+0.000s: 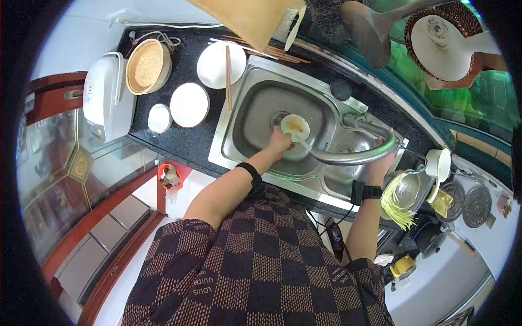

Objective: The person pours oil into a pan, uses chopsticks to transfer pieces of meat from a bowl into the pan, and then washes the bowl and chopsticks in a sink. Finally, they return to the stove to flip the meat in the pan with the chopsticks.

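Rinsing looks to be the step in hand: the left hand (280,142) has its fingers closed on the edge of a stained bowl (294,126) in the sink's (218,146) larger basin, beneath the faucet's (348,158) spout, with what seems to be water falling on it. The right hand (385,161) is by the faucet, partly behind it; whether its fingers grip cannot be told. The next move likely calls for turning the stain into the stream. The low spout stands in the way between the hands. Plates (209,66) and chopsticks (229,81) crowd the bench (187,46); greens (397,209) overhang a colander (416,190).
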The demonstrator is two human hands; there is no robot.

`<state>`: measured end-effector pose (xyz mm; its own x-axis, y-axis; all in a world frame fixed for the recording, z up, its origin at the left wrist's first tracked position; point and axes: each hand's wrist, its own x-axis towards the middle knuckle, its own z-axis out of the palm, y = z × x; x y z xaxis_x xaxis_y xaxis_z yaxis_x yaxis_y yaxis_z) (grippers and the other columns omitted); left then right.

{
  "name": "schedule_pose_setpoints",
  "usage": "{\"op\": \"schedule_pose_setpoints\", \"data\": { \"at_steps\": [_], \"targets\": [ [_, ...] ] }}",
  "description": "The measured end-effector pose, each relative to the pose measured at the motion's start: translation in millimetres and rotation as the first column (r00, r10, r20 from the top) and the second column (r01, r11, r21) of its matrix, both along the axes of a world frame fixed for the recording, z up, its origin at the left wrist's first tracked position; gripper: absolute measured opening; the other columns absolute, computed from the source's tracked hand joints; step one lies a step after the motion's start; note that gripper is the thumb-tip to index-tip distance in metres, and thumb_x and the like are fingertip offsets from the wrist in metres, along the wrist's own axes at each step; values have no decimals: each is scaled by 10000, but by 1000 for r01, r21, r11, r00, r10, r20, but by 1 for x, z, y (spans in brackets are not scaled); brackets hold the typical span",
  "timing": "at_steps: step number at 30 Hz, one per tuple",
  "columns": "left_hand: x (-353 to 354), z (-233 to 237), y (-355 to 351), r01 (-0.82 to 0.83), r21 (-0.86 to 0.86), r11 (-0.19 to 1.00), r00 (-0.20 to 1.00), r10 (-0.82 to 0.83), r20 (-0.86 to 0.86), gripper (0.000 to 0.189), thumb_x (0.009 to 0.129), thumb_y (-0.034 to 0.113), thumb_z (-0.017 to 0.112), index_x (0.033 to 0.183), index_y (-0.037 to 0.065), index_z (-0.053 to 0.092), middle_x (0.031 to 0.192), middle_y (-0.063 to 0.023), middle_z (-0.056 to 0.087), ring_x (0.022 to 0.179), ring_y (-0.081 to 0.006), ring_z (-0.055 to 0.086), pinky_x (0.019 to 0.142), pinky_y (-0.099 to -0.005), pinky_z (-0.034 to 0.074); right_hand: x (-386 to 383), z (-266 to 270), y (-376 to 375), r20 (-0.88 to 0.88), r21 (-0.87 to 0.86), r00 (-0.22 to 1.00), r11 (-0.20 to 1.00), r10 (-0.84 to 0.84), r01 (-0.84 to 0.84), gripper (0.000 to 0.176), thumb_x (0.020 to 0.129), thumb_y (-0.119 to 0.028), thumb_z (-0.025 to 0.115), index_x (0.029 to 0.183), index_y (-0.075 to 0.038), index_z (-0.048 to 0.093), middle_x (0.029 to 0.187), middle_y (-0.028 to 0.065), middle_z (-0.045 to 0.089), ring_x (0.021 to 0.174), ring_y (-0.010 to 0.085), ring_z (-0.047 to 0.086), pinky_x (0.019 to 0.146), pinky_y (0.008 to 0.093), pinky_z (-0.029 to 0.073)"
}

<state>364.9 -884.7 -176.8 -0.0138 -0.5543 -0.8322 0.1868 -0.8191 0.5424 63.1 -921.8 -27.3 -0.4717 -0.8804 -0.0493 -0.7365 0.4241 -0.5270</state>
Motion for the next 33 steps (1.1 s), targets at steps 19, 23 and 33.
{"op": "schedule_pose_setpoints", "data": {
  "at_steps": [19, 23, 33],
  "targets": [
    [0, 75, -14, 597, -15, 802, 618, -448, 646, 686, 906, 241, 672, 1447, 50, 294, 1331, -355, 371, 985, -555, 630, 863, -558, 552, -11, -8, 4, 113, -5, 992, 998, 57, -57, 379, 953, -137, 672, 1289, 31, 619, 1186, 154, 700, 1088, 237, 652, 962, 378, 483],
    [2, 79, -11, 612, -130, 780, 636, -387, 668, 642, 901, 182, 653, 1432, 55, 314, 1320, -353, 379, 973, -549, 630, 834, -567, 552, -24, -31, 7, 56, -113, 993, 989, 106, -99, 268, 981, -172, 658, 1165, 24, 656, 1062, 125, 724, 968, 214, 673, 879, 349, 515],
    [102, 113, 20, 449, -244, 859, 688, -159, 708, 447, 908, 89, 548, 1319, 20, 387, 1176, -340, 536, 1020, -492, 630, 879, -569, 500, -23, -24, 2, -42, 52, 996, 996, 79, -77, 340, 967, -236, 642, 1220, -12, 674, 1203, 177, 702, 1136, 289, 655, 986, 393, 476]
  ]
}}
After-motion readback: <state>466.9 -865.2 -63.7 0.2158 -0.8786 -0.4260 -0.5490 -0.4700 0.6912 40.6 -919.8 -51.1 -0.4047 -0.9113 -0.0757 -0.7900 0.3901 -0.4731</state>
